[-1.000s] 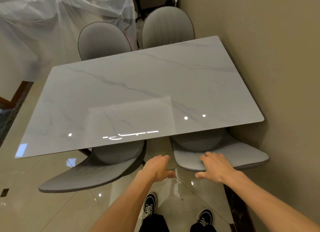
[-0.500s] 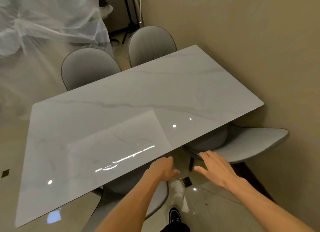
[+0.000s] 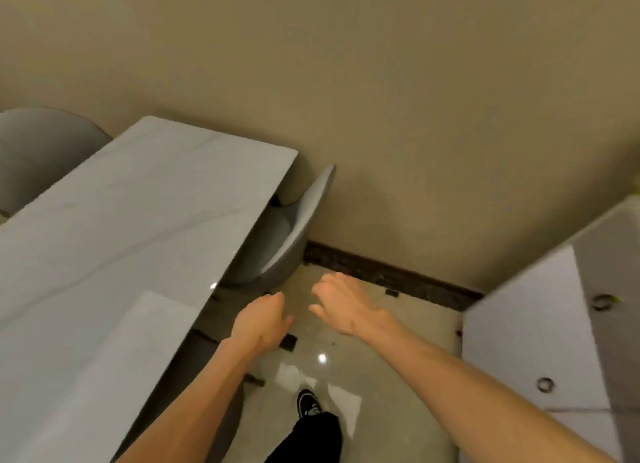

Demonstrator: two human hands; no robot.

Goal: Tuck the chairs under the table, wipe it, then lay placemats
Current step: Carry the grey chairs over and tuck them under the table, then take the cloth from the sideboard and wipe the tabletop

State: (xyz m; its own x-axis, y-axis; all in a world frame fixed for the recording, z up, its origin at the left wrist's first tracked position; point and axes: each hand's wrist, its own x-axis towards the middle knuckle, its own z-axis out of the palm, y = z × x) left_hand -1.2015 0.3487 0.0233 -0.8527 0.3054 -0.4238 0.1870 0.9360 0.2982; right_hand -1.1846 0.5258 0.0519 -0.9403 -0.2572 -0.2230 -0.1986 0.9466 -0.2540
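Grey chair by the wall: the upholstered chair (image 3: pixel 291 227) sat pushed in at the table's far right corner, its seat under the top and its curved back standing just outside the edge, close to the wall.
Second near-side chair: another grey chair (image 3: pixel 204 376) showed only as a dark seat below the table edge, under your left forearm; how far it was tucked in you could not tell.
Far-side chair: a rounded grey chair back (image 3: pixel 38 154) rose behind the table's far edge at the left of the view.
Table: the pale marble-look table (image 3: pixel 114 227) filled the left half of the view, its top bare and glossy with a light reflection near the front edge.
Your left hand: your left hand (image 3: pixel 261 319) hung in the air just off the table's near edge, fingers curled loosely inward, gripping nothing.
Your right hand: your right hand (image 3: pixel 344 305) hovered beside it over the floor, fingers spread and slightly bent, holding nothing and clear of the chair.
Gap between hands and chair: both hands were near the wall-side chair's base but apart from it.
Floor: shiny beige tiles (image 3: pixel 381 365) with small dark inlays caught a bright light spot.
Your foot: one black shoe with white laces (image 3: pixel 308 403) and a black trouser leg stood below your hands.
Wall: a plain tan wall (image 3: pixel 415 116) ended in a dark skirting strip (image 3: pixel 391 275).
Cabinet: a white cabinet (image 3: pixel 540 324) with round ring pulls stood at the right.
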